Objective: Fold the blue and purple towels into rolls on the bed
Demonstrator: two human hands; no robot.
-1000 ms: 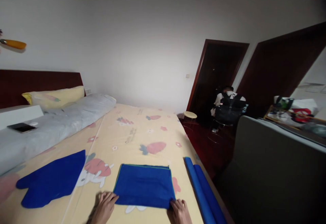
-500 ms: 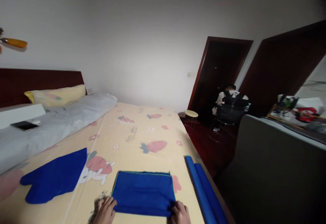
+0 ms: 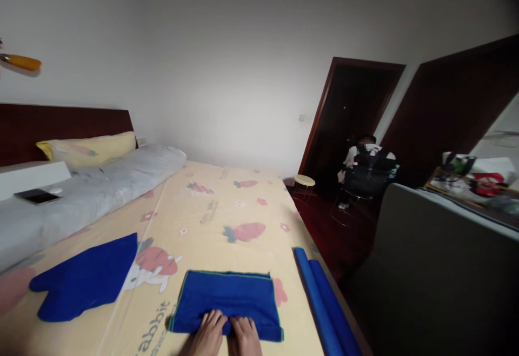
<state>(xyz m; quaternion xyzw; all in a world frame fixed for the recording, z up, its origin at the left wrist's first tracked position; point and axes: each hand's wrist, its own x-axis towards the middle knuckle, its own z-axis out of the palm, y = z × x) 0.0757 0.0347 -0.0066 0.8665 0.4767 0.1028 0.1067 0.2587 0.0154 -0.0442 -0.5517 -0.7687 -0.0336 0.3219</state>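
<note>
Cloth with blue sides and green edges lies on the bed sheet, just left of the two blue rolls. Its long side runs across, pointing at the rolls, while the rolls have their long side going away from the person. The edge close to the person looks turned up into a thin, narrow roll. Both hands sit at the middle of that edge, side by side, so the flat part lies ahead of them. The right hand is nearer the rolls, and the left hand is farther from them; both touch the cloth. The fingers are bent and close together over the edge. The thumbs are hidden, so I cannot tell if they pinch it. Another blue piece lies far left of the rolls.
</note>
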